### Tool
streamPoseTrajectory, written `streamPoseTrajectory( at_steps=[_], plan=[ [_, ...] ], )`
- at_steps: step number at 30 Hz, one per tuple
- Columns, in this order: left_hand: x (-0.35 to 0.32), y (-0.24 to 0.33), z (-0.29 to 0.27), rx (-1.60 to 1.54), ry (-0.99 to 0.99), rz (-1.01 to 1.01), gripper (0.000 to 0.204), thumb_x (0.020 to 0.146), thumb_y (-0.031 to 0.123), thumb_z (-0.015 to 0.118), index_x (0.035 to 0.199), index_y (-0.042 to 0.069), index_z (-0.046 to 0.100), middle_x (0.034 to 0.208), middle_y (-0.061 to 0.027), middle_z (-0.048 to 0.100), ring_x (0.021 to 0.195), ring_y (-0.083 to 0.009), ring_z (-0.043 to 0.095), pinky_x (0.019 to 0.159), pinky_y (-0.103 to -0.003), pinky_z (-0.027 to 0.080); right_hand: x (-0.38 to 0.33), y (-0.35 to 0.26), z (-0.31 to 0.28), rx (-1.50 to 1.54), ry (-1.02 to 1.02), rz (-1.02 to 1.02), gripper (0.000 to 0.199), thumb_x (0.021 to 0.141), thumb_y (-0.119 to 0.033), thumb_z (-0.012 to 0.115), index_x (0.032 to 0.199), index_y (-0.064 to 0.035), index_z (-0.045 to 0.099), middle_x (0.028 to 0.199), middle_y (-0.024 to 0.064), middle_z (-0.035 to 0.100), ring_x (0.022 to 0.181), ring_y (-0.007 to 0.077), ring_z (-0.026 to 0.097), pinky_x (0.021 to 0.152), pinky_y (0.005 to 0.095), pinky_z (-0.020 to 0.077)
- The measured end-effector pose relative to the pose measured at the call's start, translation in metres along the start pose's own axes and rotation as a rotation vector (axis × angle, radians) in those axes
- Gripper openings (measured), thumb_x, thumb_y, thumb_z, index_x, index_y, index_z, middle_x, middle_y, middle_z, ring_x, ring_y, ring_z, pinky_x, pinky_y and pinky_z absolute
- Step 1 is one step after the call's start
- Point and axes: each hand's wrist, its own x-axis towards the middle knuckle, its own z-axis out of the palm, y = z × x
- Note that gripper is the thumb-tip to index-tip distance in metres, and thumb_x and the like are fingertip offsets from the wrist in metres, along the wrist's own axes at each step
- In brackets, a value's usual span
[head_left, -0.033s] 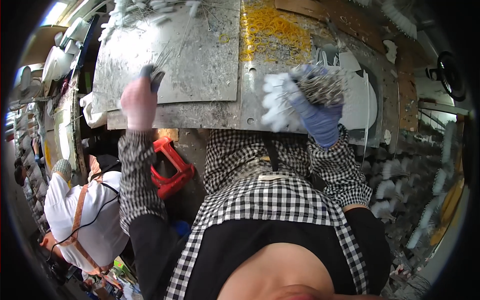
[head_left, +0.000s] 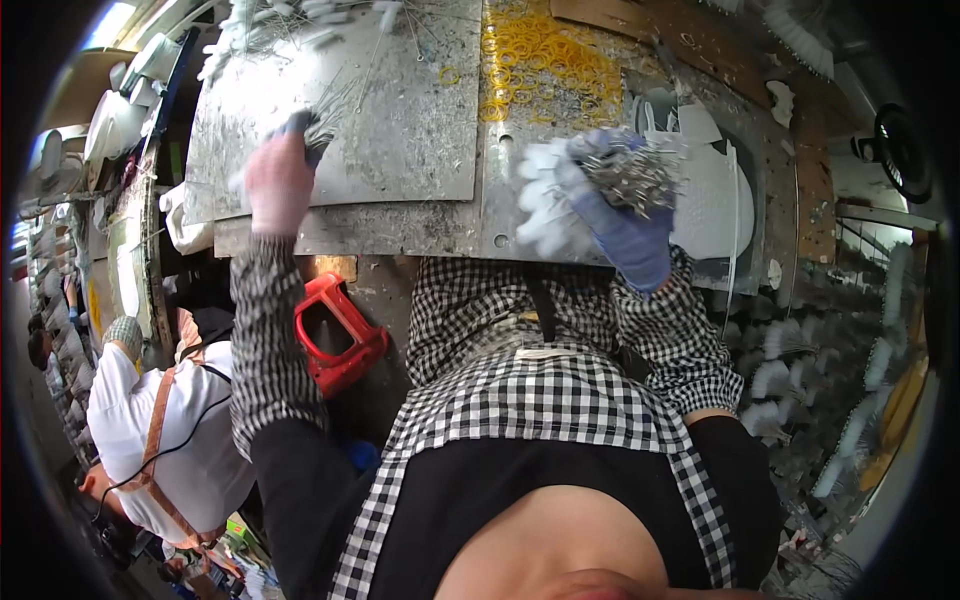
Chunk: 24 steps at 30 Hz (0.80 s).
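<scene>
My left hand (head_left: 279, 182), in a pink glove with dark fingertips, is closed on a few thin wire stems (head_left: 322, 122) that fan out past its fingers over the metal sheet. Motion blurs it, and what lies inside the grip is hidden. In a blue-grey glove, my right hand (head_left: 628, 232) grips a thick bundle of white-bristled wire brushes (head_left: 550, 195). Their white tufts point left, and the massed wire ends (head_left: 637, 178) stick out at the right. Both hands are above the near part of the worktable.
A scuffed metal sheet (head_left: 420, 150) covers the table's left half, with loose white brushes (head_left: 290, 25) at its far side. Yellow rings (head_left: 550, 60) lie piled at the far middle. A red plastic stool (head_left: 340, 340) stands below the edge. A person in white (head_left: 175, 430) works at left.
My left hand has moved slightly away from me with the wire stems. My right hand has turned a little, and the bundle of brushes has shifted slightly left with it.
</scene>
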Motion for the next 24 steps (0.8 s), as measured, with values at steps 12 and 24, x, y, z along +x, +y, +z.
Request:
streamPoseTrajectory(
  at_steps=[12,24],
  plan=[
    [0.059,0.01,0.002,0.031,-0.252,0.34,0.09,0.072,0.022,0.083,0.152,0.024,0.041,0.148,-0.0116,0.047,0.136,-0.0307,0.045,0.114,-0.051,0.036,-0.007,0.035,0.001,0.103,-0.129,0.397,0.022,0.093,-0.008,0.073,0.113,-0.0027,0.066,0.106,0.0048,0.071,0.099,0.0127,0.067,0.088,0.0305,0.0551],
    [0.023,0.224,-0.011,-1.754,-0.262,0.273,0.026,0.085,0.016,0.081,0.1,0.001,0.065,0.094,-0.0072,0.075,0.099,-0.0125,0.069,0.088,-0.03,0.056,0.035,-0.035,-0.046,-0.824,-0.759,-0.063,0.057,0.083,-0.025,0.078,0.132,-0.0043,0.058,0.128,0.0158,0.062,0.124,0.028,0.058,0.106,0.0368,0.0477]
  ],
)
